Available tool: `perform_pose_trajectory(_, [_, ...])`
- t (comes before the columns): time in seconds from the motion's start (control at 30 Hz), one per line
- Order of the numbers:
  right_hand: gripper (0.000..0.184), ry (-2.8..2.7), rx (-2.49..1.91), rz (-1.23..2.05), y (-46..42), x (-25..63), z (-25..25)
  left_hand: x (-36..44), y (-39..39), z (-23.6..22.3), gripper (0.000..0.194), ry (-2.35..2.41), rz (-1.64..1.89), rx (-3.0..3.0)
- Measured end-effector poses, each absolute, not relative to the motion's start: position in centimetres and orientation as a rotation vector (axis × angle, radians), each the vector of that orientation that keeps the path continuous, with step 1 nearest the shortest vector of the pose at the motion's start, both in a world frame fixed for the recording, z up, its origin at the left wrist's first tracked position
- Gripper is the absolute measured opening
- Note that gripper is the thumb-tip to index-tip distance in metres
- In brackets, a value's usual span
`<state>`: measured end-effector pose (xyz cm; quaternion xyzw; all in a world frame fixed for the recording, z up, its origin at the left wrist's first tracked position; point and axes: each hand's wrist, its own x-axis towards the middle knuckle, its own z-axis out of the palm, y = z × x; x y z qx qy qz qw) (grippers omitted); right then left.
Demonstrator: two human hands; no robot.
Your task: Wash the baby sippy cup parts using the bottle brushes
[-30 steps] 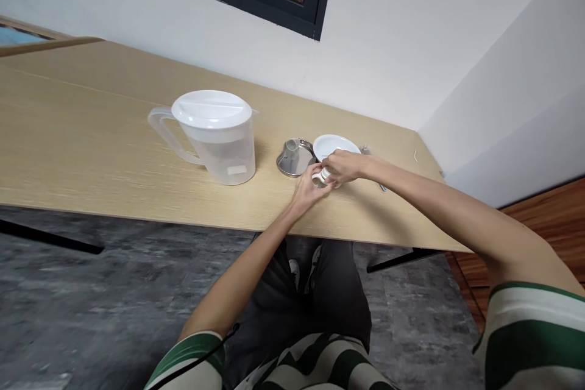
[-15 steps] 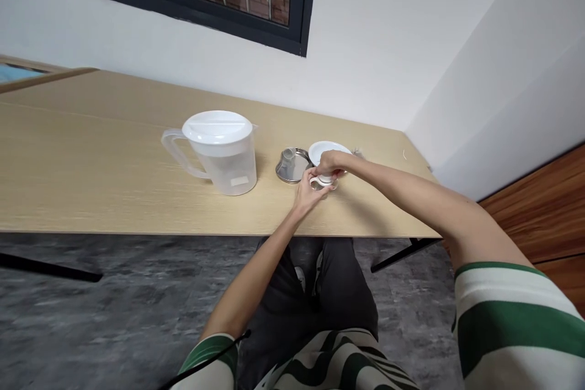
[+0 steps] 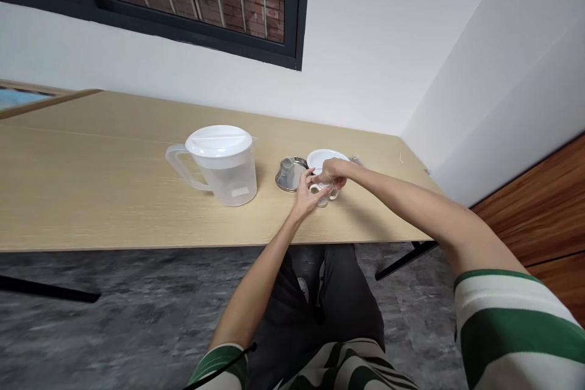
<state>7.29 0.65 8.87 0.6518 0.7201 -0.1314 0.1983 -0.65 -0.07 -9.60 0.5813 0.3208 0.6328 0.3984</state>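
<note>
Right at the worktop's near side, both hands meet on a small two-handled cup with a clear body and a white top (image 3: 322,200). It sits just in front of a round white plate (image 3: 325,155), well to the right of a large translucent plastic pitcher with a white lid (image 3: 228,173). The left hand (image 3: 305,196) is clamped on the cup from the left, thumb along its near side and fingers by the handle. The right hand (image 3: 334,172) comes over from the other side, its fingers bent together and gripping the cup's white top from above (the fingers hide most of that top).

Just left of the plate lies a shiny metal kidney-shaped tray (image 3: 298,176), with a small translucent cup (image 3: 287,163) standing in it near the far left edge. Beyond the right wrist, a greyish crumpled item (image 3: 355,159), too small to make out, lies beside the plate. Farther right, a thin white strip (image 3: 401,158) rests on the pale wood-grain worktop (image 3: 114,189). Behind everything is a white wall (image 3: 361,73) with a dark-framed window (image 3: 292,42).
</note>
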Motion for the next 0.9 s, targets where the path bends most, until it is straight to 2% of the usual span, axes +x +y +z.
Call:
perform_pose_trajectory(0.13, [0.051, 2.263, 1.569, -0.099, 1.1, 8.8, 9.3, -0.4, -0.4, -9.5, 0.069, 0.842, 1.652, 1.531])
perform_pose_trajectory(0.23, [0.052, 2.398, 1.286, -0.127, 1.3, 9.9, 8.8, -0.4, -0.5, -9.3, 0.067, 0.808, 1.665, 1.567])
perform_pose_trajectory(0.4, [0.042, 2.433, 1.212, -0.077, 1.2, 10.4, 7.8, -0.6, -0.5, -9.6, 0.065, 0.839, 1.697, 1.582])
perform_pose_trajectory(0.67, [0.049, 2.379, 1.262, -0.125, 1.4, 10.0, 8.2, -1.3, -0.1, -9.3, 0.078, 0.761, 1.607, 1.449])
perform_pose_trajectory(0.9, [0.046, 2.525, 1.115, -0.187, 1.7, 11.5, 7.8, -2.0, 0.6, -9.3, 0.089, 0.748, 1.422, 1.524])
